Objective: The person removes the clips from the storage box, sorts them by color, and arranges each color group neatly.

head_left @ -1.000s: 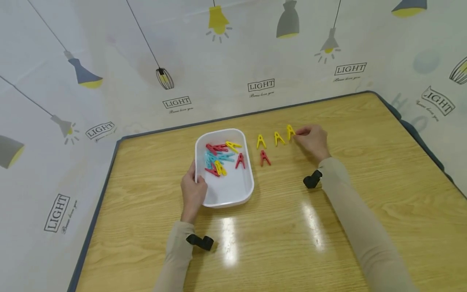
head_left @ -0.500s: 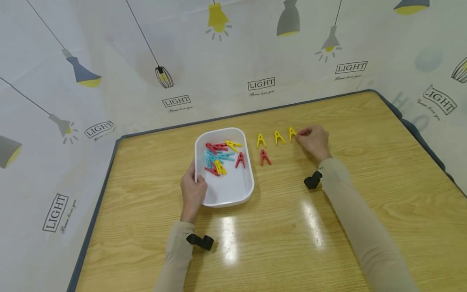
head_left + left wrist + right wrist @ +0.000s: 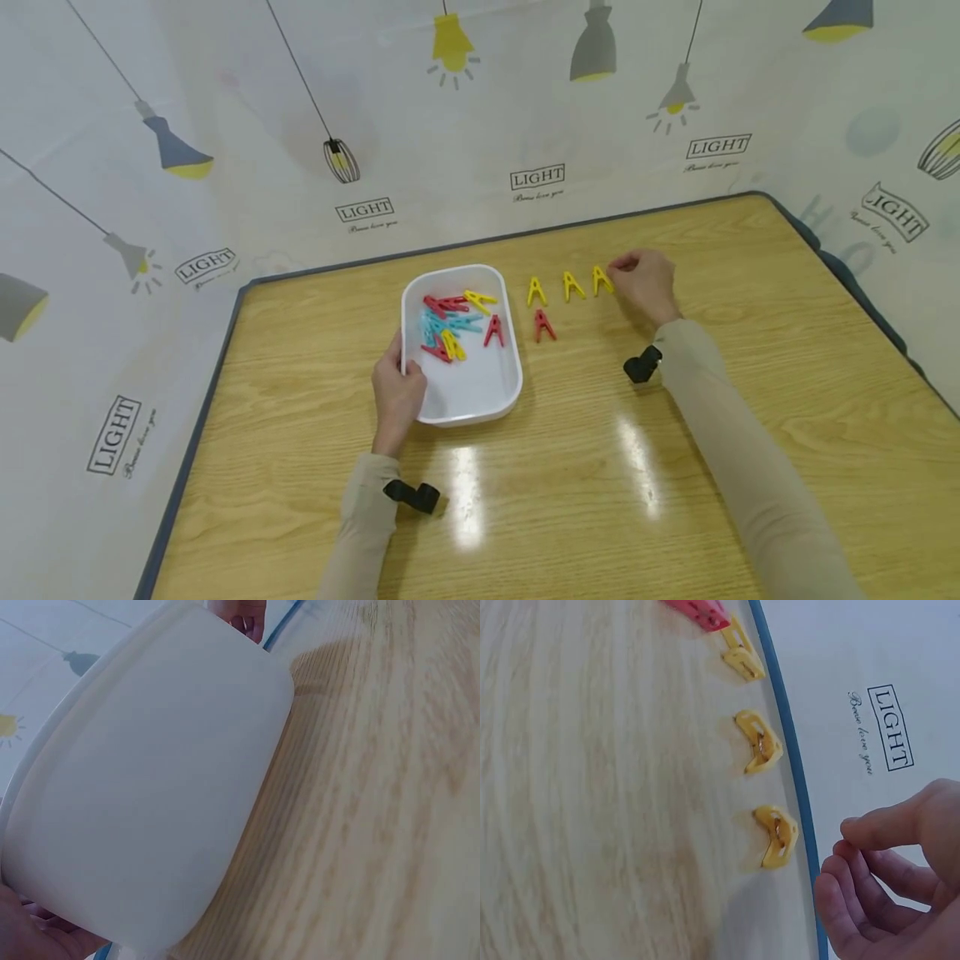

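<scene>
My left hand [image 3: 397, 396] grips the left wall of a white plastic tub [image 3: 468, 408], its thumb over the rim. In the left wrist view the tub's outer side [image 3: 165, 772] fills much of the picture. Inside lie several red, yellow and blue clothespins [image 3: 465, 322]. My right hand [image 3: 647, 283] is just right of the rightmost yellow clothespin [image 3: 602, 281]. The right wrist view shows this hand [image 3: 900, 877] holding nothing, thumb near the fingertips, apart from that clothespin [image 3: 778, 836]. Two more yellow clothespins, a middle one [image 3: 573, 286] and a left one [image 3: 536, 291], stand in its row.
A red clothespin [image 3: 543, 326] lies below the yellow row, right of the tub. All rest on a wooden table [image 3: 570, 467] with a dark edge. Behind it hangs a pale, lamp-printed backdrop [image 3: 450, 125].
The right hand has brought the third yellow clothespin slightly down into line with the others and let it go, drawing back a little. The left hand and tub stay put.
</scene>
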Action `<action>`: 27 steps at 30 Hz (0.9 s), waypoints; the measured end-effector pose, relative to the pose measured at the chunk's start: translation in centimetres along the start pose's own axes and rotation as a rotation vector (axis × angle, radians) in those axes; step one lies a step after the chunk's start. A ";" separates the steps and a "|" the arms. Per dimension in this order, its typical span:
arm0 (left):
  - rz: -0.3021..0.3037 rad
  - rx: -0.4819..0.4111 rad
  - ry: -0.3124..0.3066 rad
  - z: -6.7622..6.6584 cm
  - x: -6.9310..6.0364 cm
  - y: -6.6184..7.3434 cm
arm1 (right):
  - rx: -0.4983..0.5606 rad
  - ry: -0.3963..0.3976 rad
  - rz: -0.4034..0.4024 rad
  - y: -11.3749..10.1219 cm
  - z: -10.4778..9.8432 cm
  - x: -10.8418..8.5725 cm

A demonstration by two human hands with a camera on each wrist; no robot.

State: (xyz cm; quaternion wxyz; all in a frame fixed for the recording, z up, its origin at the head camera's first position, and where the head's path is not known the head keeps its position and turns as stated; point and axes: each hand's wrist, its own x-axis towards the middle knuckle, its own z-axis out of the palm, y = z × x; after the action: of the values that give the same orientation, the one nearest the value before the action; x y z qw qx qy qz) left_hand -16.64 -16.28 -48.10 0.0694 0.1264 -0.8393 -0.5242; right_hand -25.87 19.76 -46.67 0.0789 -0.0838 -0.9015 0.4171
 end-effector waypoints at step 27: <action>0.008 -0.025 0.007 0.1 0.0 -0.1 | 0.090 -0.145 -0.056 -9.8 5.3 -0.7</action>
State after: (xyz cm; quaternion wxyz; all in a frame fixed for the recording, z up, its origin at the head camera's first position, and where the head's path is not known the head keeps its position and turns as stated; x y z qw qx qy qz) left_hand -16.69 -16.26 -48.19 0.0762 0.1240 -0.8330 -0.5338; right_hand -27.18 9.42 -42.62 0.0286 -0.0246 -0.8871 0.4600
